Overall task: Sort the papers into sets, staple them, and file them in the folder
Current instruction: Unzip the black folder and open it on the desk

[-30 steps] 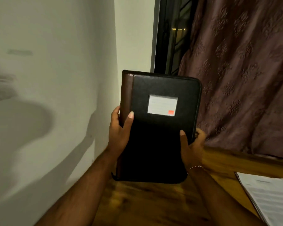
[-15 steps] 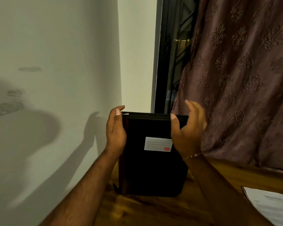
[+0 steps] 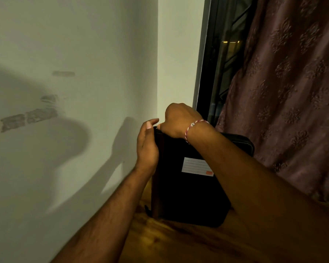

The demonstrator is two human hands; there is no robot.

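A black zippered folder (image 3: pixel 186 194) with a brown spine and a white label (image 3: pixel 196 166) stands upright on the wooden table (image 3: pixel 179 242), close to the wall. My left hand (image 3: pixel 147 147) grips its spine edge near the top left corner, thumb over the top. My right hand (image 3: pixel 179 120) reaches across the folder's top and curls at that same top left corner, seemingly pinching something at the zipper edge; what it pinches is hidden by the fingers. No loose papers are in view.
A pale wall (image 3: pixel 74 92) runs along the left, right beside the folder. Behind it are a dark window frame (image 3: pixel 215 73) and a patterned brown curtain (image 3: pixel 292 92) hanging to the table's back edge.
The folder went from being held up to standing on the table. My right hand left its right side and crossed to the top left corner. The papers at right dropped out of view.
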